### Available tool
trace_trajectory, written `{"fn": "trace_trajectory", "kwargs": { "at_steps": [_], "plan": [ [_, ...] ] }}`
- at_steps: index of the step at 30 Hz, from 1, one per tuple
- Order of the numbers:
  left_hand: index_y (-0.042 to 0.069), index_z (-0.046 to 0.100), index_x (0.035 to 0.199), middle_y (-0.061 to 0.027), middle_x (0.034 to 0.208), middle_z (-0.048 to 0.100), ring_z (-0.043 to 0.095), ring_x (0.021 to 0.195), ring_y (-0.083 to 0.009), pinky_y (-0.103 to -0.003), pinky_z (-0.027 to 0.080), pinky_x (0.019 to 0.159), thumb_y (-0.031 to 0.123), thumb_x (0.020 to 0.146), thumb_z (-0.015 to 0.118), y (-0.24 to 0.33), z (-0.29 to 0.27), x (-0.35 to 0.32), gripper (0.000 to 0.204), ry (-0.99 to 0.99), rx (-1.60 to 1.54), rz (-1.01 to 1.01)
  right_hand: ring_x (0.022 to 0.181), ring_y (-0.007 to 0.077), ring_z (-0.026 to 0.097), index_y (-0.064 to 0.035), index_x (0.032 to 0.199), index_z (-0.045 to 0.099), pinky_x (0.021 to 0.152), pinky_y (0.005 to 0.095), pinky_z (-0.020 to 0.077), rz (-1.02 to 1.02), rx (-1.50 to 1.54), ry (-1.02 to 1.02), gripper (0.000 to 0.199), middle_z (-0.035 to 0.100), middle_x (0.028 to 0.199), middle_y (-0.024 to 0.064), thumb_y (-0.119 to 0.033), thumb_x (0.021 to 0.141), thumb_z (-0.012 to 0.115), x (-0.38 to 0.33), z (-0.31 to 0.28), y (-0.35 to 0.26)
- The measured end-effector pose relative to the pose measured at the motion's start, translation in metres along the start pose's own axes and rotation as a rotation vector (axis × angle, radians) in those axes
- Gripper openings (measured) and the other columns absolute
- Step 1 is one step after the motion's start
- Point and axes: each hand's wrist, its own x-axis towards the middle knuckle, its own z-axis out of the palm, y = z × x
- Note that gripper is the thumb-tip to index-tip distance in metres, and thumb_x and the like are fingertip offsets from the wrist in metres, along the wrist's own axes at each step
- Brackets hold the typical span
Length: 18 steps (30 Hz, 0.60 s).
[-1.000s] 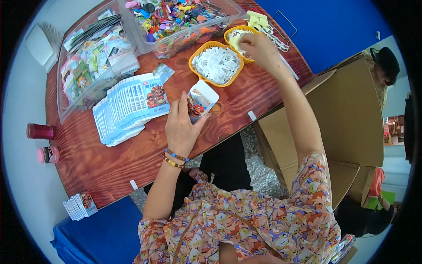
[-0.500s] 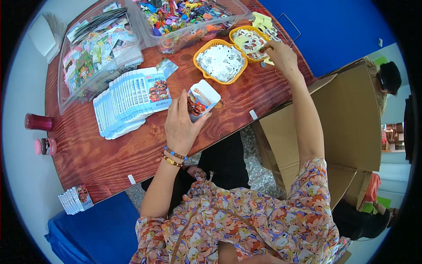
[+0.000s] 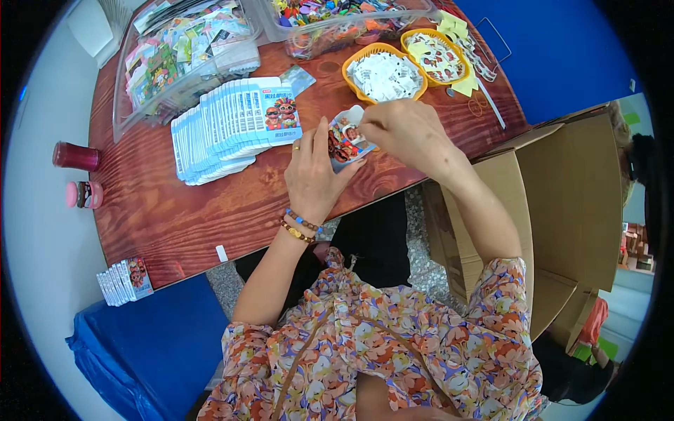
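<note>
Both hands [image 3: 351, 158] hold a small packet [image 3: 345, 138].

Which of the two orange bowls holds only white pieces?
The left orange bowl, nearest the hands, holds white pieces; the right one holds yellow and printed ones.

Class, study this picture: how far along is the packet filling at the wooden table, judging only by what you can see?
Done: hard to tell; nothing visibly finished. In hand: the left hand holds one open packet while the right hand is at its mouth. Left: a fanned row of flat packets waits on the table, and the orange tray of small white items looks full.
</note>
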Motion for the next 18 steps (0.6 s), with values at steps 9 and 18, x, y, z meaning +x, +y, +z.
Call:
{"fn": "trace_trajectory", "kwargs": {
  "at_steps": [9,18],
  "plan": [
    [0.002,0.044,0.142,-0.0155,0.114,0.056,0.060,0.102,-0.0337,-0.043,0.055,0.077,0.036,0.067,0.089,-0.007,0.002,-0.002,0.094,0.050,-0.011,-0.026,0.069,0.0252,0.067,-0.0039,0.089,0.073,0.062,0.0364,0.0500,-0.054,0.007,0.074,0.017,0.067,0.073,0.0116,-0.020,0.090,0.067,-0.004,0.002,-0.010],
    [0.002,0.040,0.140,-0.0172,0.115,0.051,0.059,0.104,-0.0379,-0.046,0.054,0.076,0.034,0.069,0.089,0.007,0.005,-0.004,0.092,0.077,-0.066,-0.201,0.104,0.0201,0.067,-0.0022,0.129,0.054,0.081,0.0287,0.0565,-0.093,0.434,0.331,0.045,0.059,0.126,0.0103,-0.003,0.088,0.073,-0.045,0.089,0.017]
  ]
}}
